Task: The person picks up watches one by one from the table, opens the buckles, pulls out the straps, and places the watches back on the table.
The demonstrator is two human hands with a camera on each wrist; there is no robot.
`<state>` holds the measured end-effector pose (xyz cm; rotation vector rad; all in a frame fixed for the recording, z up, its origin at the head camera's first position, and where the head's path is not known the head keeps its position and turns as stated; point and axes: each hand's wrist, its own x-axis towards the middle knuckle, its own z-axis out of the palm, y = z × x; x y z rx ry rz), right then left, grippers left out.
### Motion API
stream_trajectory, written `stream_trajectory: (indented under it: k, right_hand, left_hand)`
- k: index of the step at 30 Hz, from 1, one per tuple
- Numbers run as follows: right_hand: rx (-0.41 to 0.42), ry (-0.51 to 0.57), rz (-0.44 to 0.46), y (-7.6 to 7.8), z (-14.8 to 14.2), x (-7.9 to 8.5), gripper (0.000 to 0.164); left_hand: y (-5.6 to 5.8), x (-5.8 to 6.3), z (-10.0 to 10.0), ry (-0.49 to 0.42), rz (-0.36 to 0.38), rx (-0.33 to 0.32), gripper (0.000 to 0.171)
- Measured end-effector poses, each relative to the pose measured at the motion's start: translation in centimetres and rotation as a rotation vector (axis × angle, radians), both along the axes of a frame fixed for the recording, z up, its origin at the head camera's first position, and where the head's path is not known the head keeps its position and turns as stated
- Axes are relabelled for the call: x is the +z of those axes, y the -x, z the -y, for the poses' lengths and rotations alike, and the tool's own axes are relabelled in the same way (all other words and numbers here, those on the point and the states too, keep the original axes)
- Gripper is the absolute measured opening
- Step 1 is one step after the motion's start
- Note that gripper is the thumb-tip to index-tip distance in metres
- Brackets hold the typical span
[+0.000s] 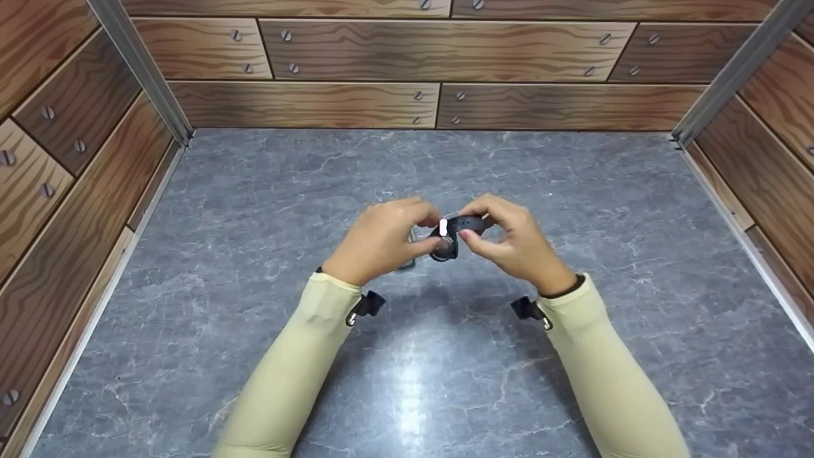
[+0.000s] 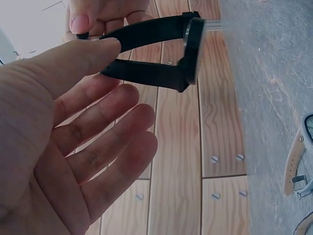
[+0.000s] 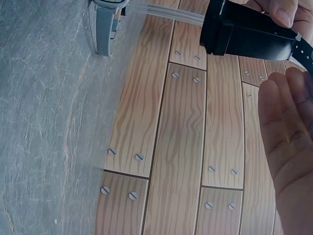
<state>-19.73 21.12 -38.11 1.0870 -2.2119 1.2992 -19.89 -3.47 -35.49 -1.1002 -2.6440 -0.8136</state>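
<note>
Both hands hold a wristwatch (image 1: 444, 249) with a round face and a black strap (image 1: 469, 223), raised over the tabletop. My left hand (image 1: 385, 240) pinches the joined part of the strap between thumb and fingers. In the left wrist view the black strap (image 2: 146, 72) forms a loop, with the watch case (image 2: 194, 51) edge-on at its far end. My right hand (image 1: 512, 239) grips the holed end of the strap between thumb and index finger. Seen from the right wrist, the strap (image 3: 259, 34) is dark and broad, and its buckle is hard to make out.
Clear rods (image 3: 176, 13) show beyond the watch. A grey-strapped watch (image 3: 103, 30) and a watch with a beige strap (image 2: 293, 164) are on the grey marbled tabletop (image 1: 286, 172). Wood-patterned walls (image 1: 445, 51) enclose the back and sides.
</note>
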Motion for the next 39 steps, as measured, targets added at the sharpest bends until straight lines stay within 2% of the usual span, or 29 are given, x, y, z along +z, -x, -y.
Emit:
stream_trajectory:
  k: [7, 15, 19, 23, 28, 34, 39]
  right_hand:
    - [0.012, -0.05, 0.019, -0.1, -0.04, -0.05, 0.019]
    - [0.018, -0.07, 0.032, -0.22, -0.02, 0.09, 0.021]
    - [0.032, -0.058, 0.062, -0.31, 0.01, 0.18, 0.025]
    - [0.017, -0.066, 0.092, -0.3, 0.05, 0.26, 0.027]
    - [0.005, -0.104, 0.082, -0.13, 0.06, 0.15, 0.023]
    - [0.018, -0.118, 0.054, -0.04, 0.1, 0.06, 0.021]
    - [0.036, -0.125, 0.033, -0.02, 0.23, 0.06, 0.018]
  left_hand:
    - [-0.08, -0.05, -0.24, -0.032, -0.03, -0.024, 0.032]
    - [-0.22, -0.19, -0.78, -0.048, -0.086, -0.035, 0.026]
    - [-0.2, -0.29, -0.73, -0.098, -0.064, -0.032, 0.023]
    - [-0.23, -0.19, -0.65, -0.197, -0.013, -0.011, 0.019]
    - [-0.36, -0.09, -0.76, -0.285, 0.05, -0.014, 0.017]
    - [-0.39, -0.09, -0.86, -0.304, 0.08, -0.029, 0.019]
    - [-0.27, -0.21, -0.77, -0.278, 0.04, -0.028, 0.019]
